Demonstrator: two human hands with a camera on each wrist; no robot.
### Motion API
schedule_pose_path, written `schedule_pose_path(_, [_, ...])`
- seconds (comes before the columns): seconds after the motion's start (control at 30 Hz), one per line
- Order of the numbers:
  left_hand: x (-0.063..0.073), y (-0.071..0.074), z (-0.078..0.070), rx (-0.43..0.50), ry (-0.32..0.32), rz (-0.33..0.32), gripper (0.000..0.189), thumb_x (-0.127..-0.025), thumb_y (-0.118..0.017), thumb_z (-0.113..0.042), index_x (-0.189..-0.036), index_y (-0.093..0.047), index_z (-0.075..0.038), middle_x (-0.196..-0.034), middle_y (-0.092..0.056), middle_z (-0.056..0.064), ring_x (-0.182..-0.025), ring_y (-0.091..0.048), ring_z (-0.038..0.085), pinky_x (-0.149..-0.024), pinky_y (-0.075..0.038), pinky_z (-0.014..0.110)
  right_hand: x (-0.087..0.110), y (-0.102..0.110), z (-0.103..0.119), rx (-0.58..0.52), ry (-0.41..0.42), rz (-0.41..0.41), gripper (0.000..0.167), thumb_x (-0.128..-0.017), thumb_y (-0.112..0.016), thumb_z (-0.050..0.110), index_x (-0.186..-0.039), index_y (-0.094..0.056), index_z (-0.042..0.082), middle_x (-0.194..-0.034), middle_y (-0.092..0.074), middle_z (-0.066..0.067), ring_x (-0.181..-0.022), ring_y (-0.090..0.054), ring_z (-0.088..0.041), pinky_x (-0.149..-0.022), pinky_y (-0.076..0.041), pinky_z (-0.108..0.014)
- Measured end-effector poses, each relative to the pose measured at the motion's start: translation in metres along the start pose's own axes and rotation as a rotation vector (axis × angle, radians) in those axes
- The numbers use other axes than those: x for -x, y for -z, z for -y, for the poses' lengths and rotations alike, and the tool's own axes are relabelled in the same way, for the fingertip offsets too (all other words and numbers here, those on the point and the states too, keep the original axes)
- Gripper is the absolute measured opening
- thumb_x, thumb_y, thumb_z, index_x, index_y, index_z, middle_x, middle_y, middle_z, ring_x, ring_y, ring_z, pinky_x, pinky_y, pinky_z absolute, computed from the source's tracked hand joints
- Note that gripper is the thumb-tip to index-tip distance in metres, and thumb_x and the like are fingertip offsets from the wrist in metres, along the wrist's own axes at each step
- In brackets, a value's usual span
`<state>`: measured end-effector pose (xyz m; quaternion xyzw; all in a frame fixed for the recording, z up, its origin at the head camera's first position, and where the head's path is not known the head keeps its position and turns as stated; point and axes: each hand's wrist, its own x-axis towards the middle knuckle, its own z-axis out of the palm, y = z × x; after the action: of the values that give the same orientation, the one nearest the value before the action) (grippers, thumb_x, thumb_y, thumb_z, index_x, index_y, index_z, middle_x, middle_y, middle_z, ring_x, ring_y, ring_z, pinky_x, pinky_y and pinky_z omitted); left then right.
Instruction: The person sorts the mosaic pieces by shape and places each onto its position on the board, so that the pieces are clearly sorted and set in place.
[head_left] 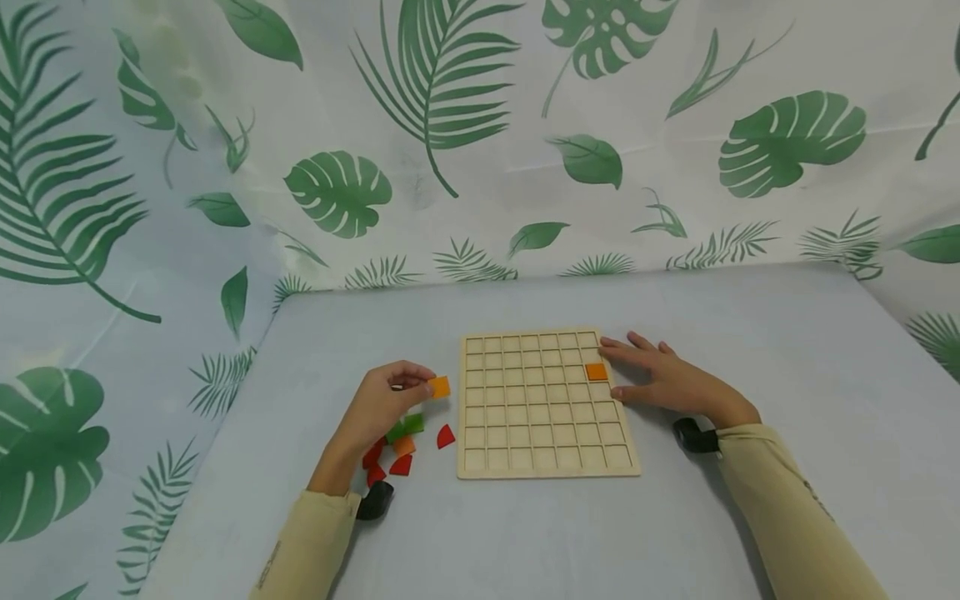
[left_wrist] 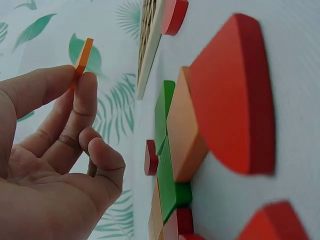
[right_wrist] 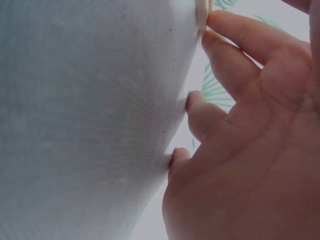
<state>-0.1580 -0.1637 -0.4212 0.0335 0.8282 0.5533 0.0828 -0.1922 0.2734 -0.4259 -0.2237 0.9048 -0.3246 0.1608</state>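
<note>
Between thumb and fingertips my left hand (head_left: 386, 404) pinches an orange square tile (head_left: 439, 387), raised just left of the wooden grid board (head_left: 548, 461). In the left wrist view the same tile (left_wrist: 84, 56) shows edge-on above the fingers. My right hand (head_left: 671, 382) lies with spread fingers along the board's right edge, index finger and thumb touching it. Another orange tile (head_left: 596, 372) sits in a cell of the board's rightmost column, near that hand. In the right wrist view the fingertips (right_wrist: 216, 20) meet the board's edge.
Below my left hand lies a loose cluster of green tiles (head_left: 413, 423), an orange tile (head_left: 403, 446) and several red quarter-round pieces (head_left: 401, 465). One red piece (head_left: 446, 436) lies apart, close to the board's left edge. Leaf-patterned cloth (head_left: 480, 208) stands behind the pale tabletop (head_left: 525, 542).
</note>
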Motion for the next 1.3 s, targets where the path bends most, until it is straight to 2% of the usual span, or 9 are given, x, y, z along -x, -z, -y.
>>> schedule_pose_path(0.37, [-0.010,-0.011,-0.011,0.027,-0.028,-0.009,0.017,-0.101,-0.075,-0.015,-0.115,-0.078,-0.006,-0.105,-0.071,0.008,-0.098,-0.063,0.027,-0.082,-0.049,0.037,0.000,0.001,0.000,0.010,-0.012,-0.005,0.080,-0.099,-0.078,0.037,-0.162,-0.044,0.002,-0.173,-0.029,-0.018,-0.160,-0.003,-0.051,-0.122,0.005,-0.071])
schedule_pose_path(0.67, [-0.018,-0.024,-0.019,0.086,-0.059,0.006,0.017,-0.101,-0.075,-0.016,-0.114,-0.078,-0.005,-0.104,-0.071,0.008,-0.100,-0.060,0.026,-0.080,-0.044,0.038,0.002,0.003,0.000,-0.004,0.000,-0.004,0.080,-0.099,-0.078,0.036,-0.162,-0.044,0.001,-0.173,-0.029,-0.019,-0.160,-0.003,-0.052,-0.122,0.006,-0.070])
schedule_pose_path(0.9, [-0.024,-0.032,-0.024,0.141,-0.081,0.038,0.017,-0.101,-0.075,-0.013,-0.116,-0.078,-0.005,-0.109,-0.073,0.007,-0.106,-0.061,0.026,-0.091,-0.046,0.040,0.001,0.003,0.001,-0.003,0.002,-0.003,0.079,-0.099,-0.078,0.035,-0.162,-0.044,0.001,-0.173,-0.029,-0.019,-0.160,-0.003,-0.051,-0.122,0.006,-0.070])
schedule_pose_path(1.13, [-0.028,-0.043,-0.034,0.204,-0.097,0.080,0.020,-0.101,-0.074,-0.013,-0.118,-0.077,-0.004,-0.110,-0.073,0.007,-0.109,-0.065,0.034,-0.099,-0.048,0.048,0.000,0.000,0.001,-0.005,-0.014,-0.007,0.081,-0.098,-0.078,0.038,-0.162,-0.044,0.002,-0.172,-0.029,-0.019,-0.160,-0.002,-0.051,-0.121,0.006,-0.071])
schedule_pose_path(1.3, [-0.032,-0.052,-0.037,0.230,-0.117,0.094,0.020,-0.101,-0.074,-0.011,-0.118,-0.076,-0.001,-0.111,-0.073,0.007,-0.107,-0.066,0.027,-0.098,-0.050,0.045,0.000,-0.001,0.002,-0.002,-0.014,-0.009,0.081,-0.098,-0.079,0.037,-0.162,-0.044,0.002,-0.172,-0.030,-0.018,-0.160,-0.002,-0.050,-0.122,0.005,-0.071])
